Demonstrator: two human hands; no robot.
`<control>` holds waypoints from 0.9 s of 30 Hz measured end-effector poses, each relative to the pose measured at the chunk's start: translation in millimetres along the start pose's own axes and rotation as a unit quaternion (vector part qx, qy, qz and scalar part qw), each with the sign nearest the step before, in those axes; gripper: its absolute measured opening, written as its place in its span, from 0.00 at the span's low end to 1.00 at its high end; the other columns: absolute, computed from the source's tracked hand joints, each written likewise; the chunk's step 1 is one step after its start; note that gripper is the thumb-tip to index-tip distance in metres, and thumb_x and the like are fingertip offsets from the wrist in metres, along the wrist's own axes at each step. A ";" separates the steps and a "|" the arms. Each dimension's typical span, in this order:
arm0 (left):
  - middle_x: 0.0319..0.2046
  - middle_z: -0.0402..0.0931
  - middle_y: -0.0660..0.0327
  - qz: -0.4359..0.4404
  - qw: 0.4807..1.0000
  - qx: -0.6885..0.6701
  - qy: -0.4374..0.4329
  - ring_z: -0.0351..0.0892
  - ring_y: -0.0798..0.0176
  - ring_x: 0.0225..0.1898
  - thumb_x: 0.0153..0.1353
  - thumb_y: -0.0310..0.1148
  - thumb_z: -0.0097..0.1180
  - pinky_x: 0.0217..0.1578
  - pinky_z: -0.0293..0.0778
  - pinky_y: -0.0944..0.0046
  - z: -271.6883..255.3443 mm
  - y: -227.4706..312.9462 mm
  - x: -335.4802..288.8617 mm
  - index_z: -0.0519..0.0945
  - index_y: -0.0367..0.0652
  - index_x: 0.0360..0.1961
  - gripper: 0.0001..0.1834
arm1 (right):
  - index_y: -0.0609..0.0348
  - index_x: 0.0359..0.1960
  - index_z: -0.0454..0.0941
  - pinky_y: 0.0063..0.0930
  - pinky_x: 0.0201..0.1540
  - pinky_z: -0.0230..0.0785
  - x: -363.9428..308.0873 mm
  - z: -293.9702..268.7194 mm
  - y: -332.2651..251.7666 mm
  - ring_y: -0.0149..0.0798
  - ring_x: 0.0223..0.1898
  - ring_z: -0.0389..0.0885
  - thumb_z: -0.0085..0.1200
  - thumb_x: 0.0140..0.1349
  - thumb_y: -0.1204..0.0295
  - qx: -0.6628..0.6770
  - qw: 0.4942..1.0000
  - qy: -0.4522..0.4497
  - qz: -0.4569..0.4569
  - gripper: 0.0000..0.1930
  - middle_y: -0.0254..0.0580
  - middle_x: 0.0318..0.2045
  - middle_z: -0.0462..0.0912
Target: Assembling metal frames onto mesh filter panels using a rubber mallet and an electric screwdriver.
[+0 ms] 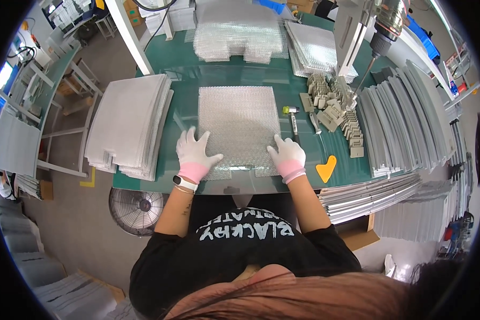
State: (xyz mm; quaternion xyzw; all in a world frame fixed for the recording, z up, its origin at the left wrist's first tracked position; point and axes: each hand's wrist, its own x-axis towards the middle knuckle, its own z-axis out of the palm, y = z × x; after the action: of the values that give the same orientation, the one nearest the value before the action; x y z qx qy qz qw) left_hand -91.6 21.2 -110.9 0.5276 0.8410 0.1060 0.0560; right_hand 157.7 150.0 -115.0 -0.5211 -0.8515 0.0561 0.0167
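A sheet of clear bubble wrap (239, 117) with a notched near edge lies flat on the green table before me. My left hand (195, 152), in a white glove with a pink cuff, rests at its left edge with the fingers spread. At the right edge lies my right hand (288, 156), gloved the same way, its fingers apart and touching the sheet. Neither hand grips anything. Just right of the sheet are a small hammer (293, 124) with a yellow-green head, a screwdriver-like tool (316, 124) and a yellow scraper (326, 169).
Stacked panels (125, 120) lie to the left, upright grey panels (405, 117) to the right. Bubble wrap stacks (239, 32) sit at the back. Metal brackets (330, 101) heap beneath a drill (384, 34) on a stand. A floor fan (138, 210) stands below the table's near left edge.
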 end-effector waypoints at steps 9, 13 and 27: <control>0.71 0.53 0.40 0.069 0.996 -0.049 -0.006 0.46 0.41 0.73 0.46 0.59 0.67 0.72 0.38 0.43 32.9 -21.4 9.4 0.62 0.42 0.70 0.54 | 0.55 0.60 0.72 0.44 0.47 0.75 -15.6 11.4 -2.2 0.55 0.47 0.78 0.59 0.60 0.57 0.099 0.992 0.074 0.002 0.28 0.56 0.47 0.75; 0.71 0.51 0.38 0.034 0.999 -0.041 -0.005 0.45 0.40 0.74 0.48 0.60 0.65 0.73 0.37 0.43 34.8 -14.7 8.1 0.61 0.38 0.70 0.54 | 0.58 0.61 0.69 0.45 0.50 0.73 -13.6 14.3 4.4 0.57 0.48 0.77 0.59 0.59 0.59 0.132 0.987 0.093 0.009 0.30 0.58 0.51 0.73; 0.72 0.51 0.41 0.041 0.999 0.028 -0.010 0.44 0.39 0.74 0.52 0.62 0.60 0.72 0.37 0.43 15.8 2.9 5.7 0.63 0.36 0.69 0.51 | 0.52 0.37 0.83 0.45 0.46 0.74 34.2 -20.1 62.3 0.52 0.41 0.80 0.57 0.55 0.63 0.100 0.980 0.165 -0.041 0.11 0.47 0.33 0.81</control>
State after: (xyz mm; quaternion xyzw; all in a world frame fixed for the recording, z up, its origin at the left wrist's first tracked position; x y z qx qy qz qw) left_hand -88.3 29.4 -125.5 0.5637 0.8208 0.0799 0.0453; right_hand 199.0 210.0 -103.1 -0.4837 -0.8477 0.0534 0.2112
